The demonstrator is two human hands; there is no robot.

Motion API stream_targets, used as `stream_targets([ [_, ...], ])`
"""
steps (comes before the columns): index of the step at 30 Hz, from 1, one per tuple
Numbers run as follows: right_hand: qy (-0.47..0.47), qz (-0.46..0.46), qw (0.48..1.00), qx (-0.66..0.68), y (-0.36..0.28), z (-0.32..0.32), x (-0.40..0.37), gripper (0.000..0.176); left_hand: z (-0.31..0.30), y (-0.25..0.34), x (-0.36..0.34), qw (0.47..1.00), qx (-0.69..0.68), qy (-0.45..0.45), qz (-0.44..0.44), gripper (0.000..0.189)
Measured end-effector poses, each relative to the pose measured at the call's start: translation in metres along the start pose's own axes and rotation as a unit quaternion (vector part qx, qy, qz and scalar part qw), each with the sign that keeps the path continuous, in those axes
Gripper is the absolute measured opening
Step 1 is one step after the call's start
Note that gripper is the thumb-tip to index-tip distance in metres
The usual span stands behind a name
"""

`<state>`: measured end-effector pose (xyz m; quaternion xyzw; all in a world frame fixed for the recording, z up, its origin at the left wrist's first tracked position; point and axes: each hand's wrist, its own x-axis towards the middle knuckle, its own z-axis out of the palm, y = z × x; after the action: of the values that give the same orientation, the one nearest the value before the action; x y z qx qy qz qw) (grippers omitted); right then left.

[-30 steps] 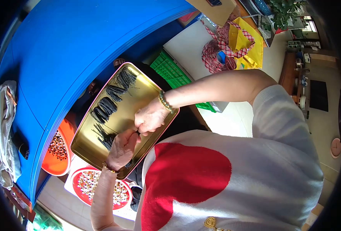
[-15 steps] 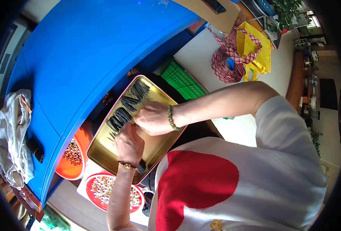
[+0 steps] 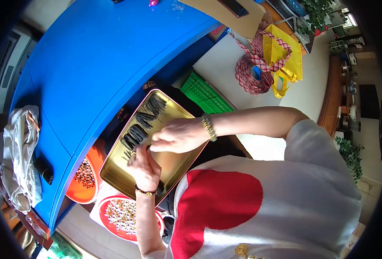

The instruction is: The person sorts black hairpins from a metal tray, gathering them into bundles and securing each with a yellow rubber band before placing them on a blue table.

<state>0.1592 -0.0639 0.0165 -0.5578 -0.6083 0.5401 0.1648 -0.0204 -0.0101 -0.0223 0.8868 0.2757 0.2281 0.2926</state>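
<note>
A gold-coloured tray [image 3: 173, 166] with a pinkish rim lies tilted in view below the table edge. Several bundles of thin black cords [image 3: 135, 134] are laid along its far side, with more dark strands at its lower corner. Over the tray, my left hand [image 3: 144, 169] is closed, fingertips pinched. My right hand [image 3: 178, 136] meets it from above, fingers bent and closed, its fingertips close to the left ones. Whatever sits between the fingertips is too small and blurred to make out.
A blue table [image 3: 100, 56] fills the upper left, with a pale cloth [image 3: 20, 151] on it. Below are an orange basin [image 3: 85, 177] and a red basin [image 3: 122, 216] holding small beads. A green crate [image 3: 206, 95], plaid ribbon roll [image 3: 247, 75] and yellow bag [image 3: 292, 58] are farther right.
My right hand has shifted slightly right, its fingers straighter than before. My left hand stays near the same spot, tilted a little. The whole view has shifted slightly.
</note>
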Motion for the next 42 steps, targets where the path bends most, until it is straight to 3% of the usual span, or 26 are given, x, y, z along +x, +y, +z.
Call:
stream_targets([
  [2, -0.054, 0.019, 0.983, 0.172, 0.009, -0.002, -0.013, 0.046, -0.008, 0.002, -0.001, 0.998, 0.022, -0.027, 0.043, 0.016],
  [3, -0.081, 0.088, 0.949, 0.290, 0.012, 0.003, -0.022, 0.050, -0.011, 0.003, -0.001, 0.997, 0.019, -0.035, 0.061, 0.017],
  [5, -0.128, 0.109, 0.884, 0.437, 0.010, 0.012, -0.037, 0.049, -0.015, 0.003, 0.001, 0.994, 0.012, -0.050, 0.098, 0.019],
  [8, -0.160, 0.104, 0.811, 0.553, 0.005, 0.023, -0.046, 0.045, -0.015, 0.000, -0.001, 0.984, -0.011, -0.053, 0.167, 0.026],
  [12, -0.159, 0.109, 0.769, 0.610, -0.007, 0.040, -0.052, 0.040, -0.023, 0.008, 0.006, 0.979, -0.019, -0.065, 0.190, 0.027],
  [16, -0.133, 0.069, 0.810, 0.566, -0.019, 0.049, -0.060, 0.037, -0.022, 0.015, 0.000, 0.981, -0.073, -0.078, 0.163, 0.026],
  [20, -0.067, 0.120, 0.846, 0.515, -0.018, 0.063, -0.066, 0.032, -0.006, 0.021, -0.015, 0.984, -0.126, -0.069, 0.110, 0.020],
  [24, -0.030, 0.218, 0.820, 0.528, -0.024, 0.067, -0.071, 0.028, 0.003, 0.027, -0.026, 0.985, -0.139, -0.089, 0.058, 0.011],
  [29, 0.018, 0.194, 0.820, 0.537, -0.019, 0.084, -0.057, 0.026, 0.010, 0.029, -0.028, 0.983, -0.170, -0.063, -0.004, 0.010],
  [30, 0.032, 0.183, 0.822, 0.538, -0.021, 0.086, -0.053, 0.025, 0.010, 0.030, -0.029, 0.982, -0.181, -0.054, -0.022, 0.012],
  [31, 0.060, 0.170, 0.818, 0.546, -0.022, 0.089, -0.047, 0.027, 0.012, 0.027, -0.036, 0.978, -0.180, -0.057, -0.093, 0.012],
  [34, 0.091, 0.038, 0.867, 0.488, -0.022, 0.091, -0.029, 0.028, 0.017, 0.023, -0.047, 0.937, -0.286, 0.064, -0.191, 0.019],
  [35, 0.089, 0.035, 0.869, 0.485, -0.023, 0.087, -0.026, 0.029, 0.016, 0.026, -0.047, 0.908, -0.348, 0.082, -0.217, 0.025],
  [38, 0.050, 0.045, 0.870, 0.488, -0.020, 0.070, -0.027, 0.029, 0.015, 0.019, -0.039, 0.885, -0.414, 0.051, -0.208, 0.023],
  [40, 0.037, 0.041, 0.881, 0.469, -0.017, 0.060, -0.034, 0.030, 0.005, 0.017, -0.031, 0.860, -0.463, 0.007, -0.214, 0.040],
  [42, 0.033, 0.035, 0.885, 0.463, -0.017, 0.057, -0.039, 0.030, 0.001, 0.017, -0.020, 0.840, -0.517, 0.023, -0.165, 0.054],
])
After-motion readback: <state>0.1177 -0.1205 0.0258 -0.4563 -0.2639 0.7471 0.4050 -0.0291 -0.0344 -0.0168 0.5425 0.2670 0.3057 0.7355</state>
